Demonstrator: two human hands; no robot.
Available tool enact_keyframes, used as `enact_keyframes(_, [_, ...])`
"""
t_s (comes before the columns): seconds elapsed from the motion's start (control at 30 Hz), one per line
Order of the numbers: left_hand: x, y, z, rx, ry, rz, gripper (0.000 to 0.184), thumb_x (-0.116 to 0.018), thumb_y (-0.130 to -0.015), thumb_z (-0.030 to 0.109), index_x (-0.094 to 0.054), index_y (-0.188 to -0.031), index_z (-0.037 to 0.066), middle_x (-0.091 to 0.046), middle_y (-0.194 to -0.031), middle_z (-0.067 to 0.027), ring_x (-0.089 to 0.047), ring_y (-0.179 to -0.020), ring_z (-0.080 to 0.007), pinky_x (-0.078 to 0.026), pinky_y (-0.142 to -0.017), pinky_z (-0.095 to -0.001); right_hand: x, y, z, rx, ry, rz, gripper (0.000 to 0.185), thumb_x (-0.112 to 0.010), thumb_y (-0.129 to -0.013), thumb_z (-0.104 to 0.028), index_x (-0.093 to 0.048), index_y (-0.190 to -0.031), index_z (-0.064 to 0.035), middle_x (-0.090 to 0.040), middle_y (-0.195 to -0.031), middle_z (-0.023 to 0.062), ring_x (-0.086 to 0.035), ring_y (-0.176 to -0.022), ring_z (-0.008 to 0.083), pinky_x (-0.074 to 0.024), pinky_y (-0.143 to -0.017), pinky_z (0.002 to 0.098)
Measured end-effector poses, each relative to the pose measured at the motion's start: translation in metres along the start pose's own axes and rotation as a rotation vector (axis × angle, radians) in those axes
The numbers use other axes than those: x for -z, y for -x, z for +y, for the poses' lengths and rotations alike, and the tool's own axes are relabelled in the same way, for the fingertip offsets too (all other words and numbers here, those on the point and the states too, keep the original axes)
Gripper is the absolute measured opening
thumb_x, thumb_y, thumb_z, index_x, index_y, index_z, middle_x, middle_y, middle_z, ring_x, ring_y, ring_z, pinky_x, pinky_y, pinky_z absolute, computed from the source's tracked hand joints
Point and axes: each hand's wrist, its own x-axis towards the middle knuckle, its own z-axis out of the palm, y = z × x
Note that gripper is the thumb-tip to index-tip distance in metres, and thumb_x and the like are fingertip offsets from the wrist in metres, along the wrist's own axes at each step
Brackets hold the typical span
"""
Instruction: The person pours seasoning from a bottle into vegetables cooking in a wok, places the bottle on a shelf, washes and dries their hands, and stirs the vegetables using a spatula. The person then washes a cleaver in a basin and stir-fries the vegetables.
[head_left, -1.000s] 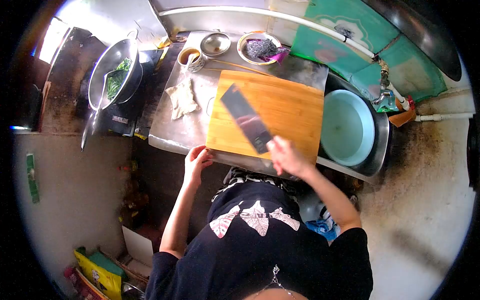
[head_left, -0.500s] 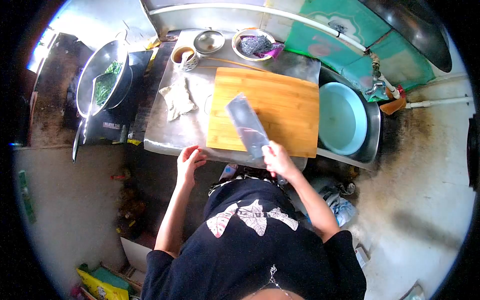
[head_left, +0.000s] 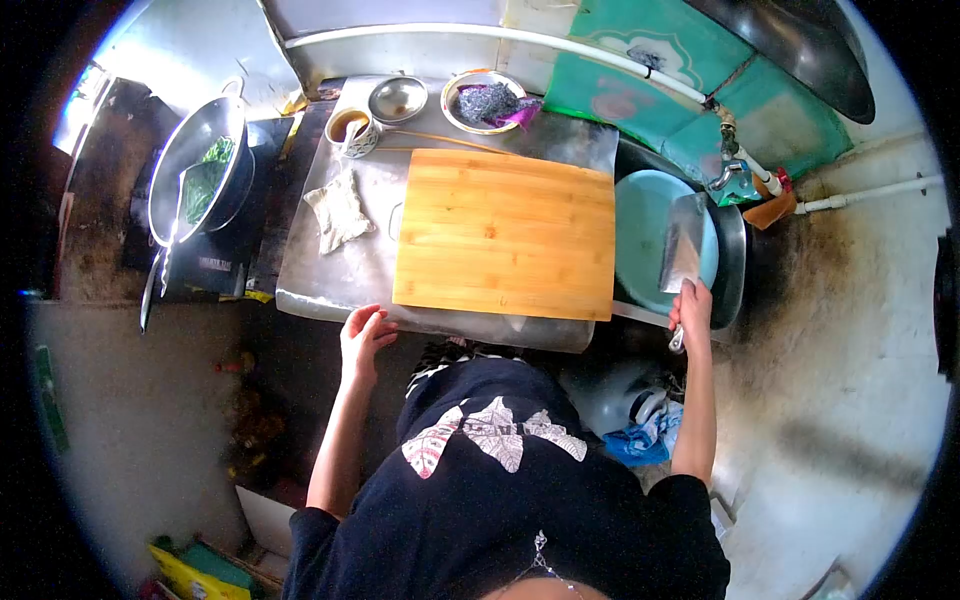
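Observation:
My right hand (head_left: 693, 308) is closed round the handle of a cleaver (head_left: 683, 243), whose broad blade points away from me over the light-blue basin (head_left: 636, 270) in the sink. Whether the blade touches the water cannot be made out. At the counter's front edge, my left hand (head_left: 366, 335) has loosely curled, parted fingers and holds nothing. A wooden cutting board (head_left: 500, 235) lies on the metal counter between my hands, with nothing on it. Left of the board lies a crumpled pale cloth (head_left: 338, 212).
At the counter's back stand a cup (head_left: 355, 142), a metal bowl (head_left: 398, 99) and a bowl with a dark mesh-like bundle (head_left: 490, 103); chopsticks (head_left: 455, 140) lie behind the board. Left, a wok (head_left: 167, 215) holds chopped greens. A tap (head_left: 727, 172) overhangs the sink.
My right hand has carried the cleaver rightwards from over the cutting board to over the basin. The view has shifted slightly; my left hand remains near the counter's front edge.

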Motion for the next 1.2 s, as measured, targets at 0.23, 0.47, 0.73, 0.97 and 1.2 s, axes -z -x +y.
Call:
enact_keyframes(0.23, [0.016,0.004,-0.009,-0.011,0.071,0.025,0.026,-0.056,-0.09,0.015,-0.053,-0.112,0.001,-0.061,-0.1,-0.0095,-0.064,-0.08,-0.0186,-0.054,-0.069,-0.03,-0.007,0.028,-0.012,-0.026,-0.216,-0.085,0.015,-0.044,-0.095,-0.022,-0.043,-0.091,-0.0074,-0.035,-0.051,-0.0016,-0.037,-0.035,0.0099,-0.0349,-0.029,0.0288])
enact_keyframes(0.47, [0.018,0.007,-0.009,0.025,0.031,-0.032,0.026,-0.053,-0.091,0.013,-0.053,-0.114,0.0,-0.061,-0.101,-0.0114,-0.064,-0.082,-0.0202,-0.054,-0.07,-0.0314,-0.191,0.099,-0.051,0.026,-0.16,-0.579,0.018,-0.046,-0.096,-0.023,-0.042,-0.086,-0.009,-0.039,-0.054,-0.0019,-0.04,-0.036,0.0083,-0.0364,-0.029,0.0249])
enact_keyframes(0.73, [0.036,0.013,-0.017,0.029,0.039,-0.033,0.029,-0.053,-0.092,0.016,-0.051,-0.115,-0.001,-0.06,-0.104,-0.0142,-0.065,-0.083,-0.0225,-0.055,-0.07,-0.0329,-0.298,0.123,-0.059,0.072,-0.062,-0.741,0.016,-0.043,-0.094,-0.02,-0.038,-0.082,-0.0097,-0.039,-0.056,-0.0019,-0.041,-0.038,0.0074,-0.0376,-0.028,0.0264])
enact_keyframes(0.97, [0.037,0.006,-0.02,0.051,0.057,-0.043,0.028,-0.053,-0.092,0.016,-0.051,-0.115,-0.001,-0.06,-0.105,-0.0139,-0.065,-0.082,-0.0228,-0.055,-0.07,-0.0334,-0.219,0.068,-0.02,0.115,-0.023,-0.482,0.015,-0.048,-0.093,-0.015,-0.046,-0.087,-0.001,-0.046,-0.054,0.0042,-0.044,-0.035,0.0131,-0.0389,-0.028,0.0295])
enact_keyframes(1.2, [0.021,0.009,-0.013,0.044,0.038,-0.024,0.025,-0.055,-0.091,0.013,-0.052,-0.113,0.002,-0.061,-0.101,-0.0114,-0.065,-0.079,-0.0208,-0.055,-0.067,-0.0307,-0.059,-0.011,0.004,-0.052,-0.082,-0.014,0.013,-0.045,-0.094,-0.019,-0.041,-0.094,-0.0068,-0.039,-0.054,0.0004,-0.037,-0.034,0.0107,-0.0356,-0.029,0.0295])
